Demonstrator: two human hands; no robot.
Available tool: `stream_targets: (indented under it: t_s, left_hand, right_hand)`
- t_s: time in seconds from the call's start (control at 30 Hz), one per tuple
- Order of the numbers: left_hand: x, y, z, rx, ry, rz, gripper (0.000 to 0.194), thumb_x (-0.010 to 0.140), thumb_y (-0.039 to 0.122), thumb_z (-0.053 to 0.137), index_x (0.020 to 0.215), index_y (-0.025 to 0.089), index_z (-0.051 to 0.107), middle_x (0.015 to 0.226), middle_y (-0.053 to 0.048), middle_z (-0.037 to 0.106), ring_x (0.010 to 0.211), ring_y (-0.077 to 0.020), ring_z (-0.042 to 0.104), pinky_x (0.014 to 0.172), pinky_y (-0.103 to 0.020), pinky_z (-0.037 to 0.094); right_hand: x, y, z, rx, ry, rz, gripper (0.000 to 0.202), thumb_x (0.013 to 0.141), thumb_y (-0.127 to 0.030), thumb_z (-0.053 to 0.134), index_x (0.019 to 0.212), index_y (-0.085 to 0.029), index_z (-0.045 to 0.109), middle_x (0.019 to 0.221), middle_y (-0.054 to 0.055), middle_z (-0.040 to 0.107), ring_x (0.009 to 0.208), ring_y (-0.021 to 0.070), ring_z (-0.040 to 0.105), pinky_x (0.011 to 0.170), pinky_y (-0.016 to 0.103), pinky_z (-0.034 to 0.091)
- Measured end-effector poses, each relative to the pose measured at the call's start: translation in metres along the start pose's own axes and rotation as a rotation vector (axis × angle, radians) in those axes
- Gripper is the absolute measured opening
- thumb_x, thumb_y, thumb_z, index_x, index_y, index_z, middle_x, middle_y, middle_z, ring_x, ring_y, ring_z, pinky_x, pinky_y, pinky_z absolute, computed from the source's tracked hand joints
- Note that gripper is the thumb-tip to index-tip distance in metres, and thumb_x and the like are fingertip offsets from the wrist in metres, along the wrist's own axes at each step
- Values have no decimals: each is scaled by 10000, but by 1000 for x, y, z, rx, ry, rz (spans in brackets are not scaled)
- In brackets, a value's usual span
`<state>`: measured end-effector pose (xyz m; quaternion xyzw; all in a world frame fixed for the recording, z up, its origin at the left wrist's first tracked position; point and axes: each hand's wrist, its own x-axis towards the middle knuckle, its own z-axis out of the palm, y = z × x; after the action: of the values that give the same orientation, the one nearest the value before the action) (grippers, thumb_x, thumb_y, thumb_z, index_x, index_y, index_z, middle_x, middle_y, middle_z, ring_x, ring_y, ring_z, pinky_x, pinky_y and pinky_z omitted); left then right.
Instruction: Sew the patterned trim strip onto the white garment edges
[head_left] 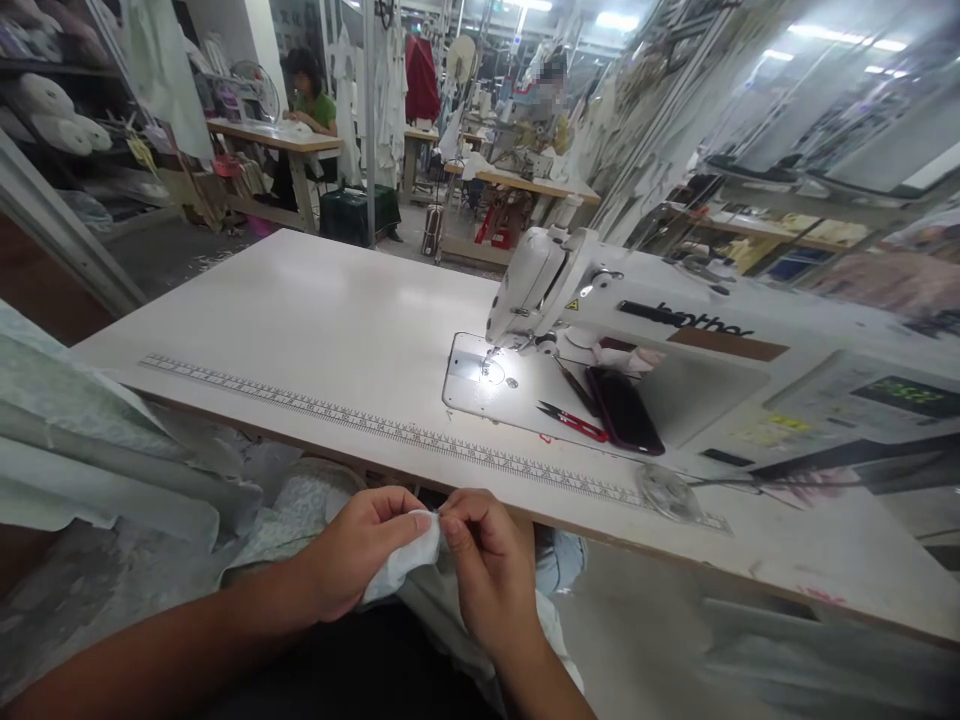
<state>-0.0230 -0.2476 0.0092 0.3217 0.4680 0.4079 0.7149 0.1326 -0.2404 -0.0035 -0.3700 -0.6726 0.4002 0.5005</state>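
Note:
My left hand [367,545] pinches a piece of pale fabric [409,560] between thumb and fingers, just in front of the table edge. Close beside it, my right hand [484,555] has thumb and forefinger pressed together at the fabric's edge; what sits between those fingertips is too small to make out. More light cloth [442,590] hangs below both hands over my lap. Beyond them stands a white sewing machine [555,280], its lamp lighting the needle plate [480,375].
A measuring tape strip [375,420] runs along the front of the white table [315,300]. Red-handled thread snips [577,422], a dark phone [626,410] and a clear round disc [666,492] lie near the machine. Pale fabric [82,420] hangs at left. Other people work behind.

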Motion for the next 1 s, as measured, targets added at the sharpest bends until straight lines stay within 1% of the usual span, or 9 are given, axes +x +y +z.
stream_targets:
  t_s: [0.13, 0.27, 0.33, 0.47, 0.57, 0.67, 0.77, 0.87, 1.0]
  left_hand:
    - [-3, -1, 5, -80, -22, -52, 400, 646, 452, 796, 715, 119, 586, 615, 22, 528, 562, -72, 436, 521, -183, 314]
    - [-14, 1, -3, -12, -59, -16, 356, 704, 436, 770, 727, 115, 618, 611, 15, 532, 541, -66, 425, 497, -175, 303]
    - [-23, 8, -15, -48, -28, 31, 347, 721, 438, 760, 725, 124, 614, 579, 31, 499, 510, -55, 393, 474, -165, 289]
    - [-30, 20, -36, -118, 7, 48, 331, 721, 419, 771, 736, 136, 602, 560, 48, 470, 482, -42, 363, 454, -151, 277]
    - [-25, 20, -35, -12, -118, -31, 333, 735, 418, 761, 763, 120, 614, 597, 26, 503, 508, -50, 399, 471, -157, 290]
    - [-20, 18, -27, 97, -203, -11, 327, 792, 443, 691, 795, 124, 619, 624, 19, 511, 533, -60, 414, 497, -169, 308]
    - [-20, 19, -26, 417, -170, 147, 225, 805, 371, 674, 801, 149, 641, 661, 14, 549, 582, -80, 462, 539, -182, 349]
    - [-19, 16, -31, 838, -24, 504, 72, 773, 218, 697, 756, 163, 654, 681, 12, 592, 622, -95, 522, 580, -193, 382]
    - [-9, 4, -36, 977, -29, 926, 61, 830, 149, 656, 782, 157, 618, 695, -2, 618, 636, -103, 568, 601, -201, 425]
  right_hand:
    - [-1, -5, 0, 31, -40, -66, 133, 947, -135, 469, 905, -239, 538, 911, 3, 592, 810, 141, 555, 707, 264, 440]
    - [-9, 8, -17, -309, -203, -175, 144, 935, -138, 429, 885, -226, 532, 782, 6, 600, 705, 156, 539, 656, 275, 418]
    - [-23, 23, -31, -582, -272, -128, 208, 936, -156, 392, 793, -216, 530, 691, 15, 579, 642, 169, 532, 600, 278, 393]
    - [-50, 42, -49, -717, -430, 103, 231, 920, -188, 478, 704, -210, 558, 618, 9, 585, 542, 167, 551, 504, 262, 365]
    - [-42, 32, -43, -619, -402, 149, 154, 952, -289, 502, 932, -218, 636, 876, 59, 679, 800, 216, 635, 669, 307, 479]
    - [-17, 12, -28, -373, -324, -20, 393, 942, -373, 548, 1296, -207, 507, 1241, 115, 595, 1115, 241, 557, 902, 364, 470]
    - [-3, 1, -18, -297, -360, -55, 185, 963, -303, 517, 1090, -233, 632, 1000, 53, 673, 907, 190, 613, 776, 301, 487]
    - [-11, 1, -21, -365, -262, -32, 152, 956, -259, 521, 913, -220, 662, 812, 30, 660, 777, 179, 603, 688, 286, 458]
    - [-34, 2, -25, -285, -347, 165, 160, 943, -320, 554, 866, -219, 652, 729, 3, 625, 676, 155, 573, 621, 261, 431]
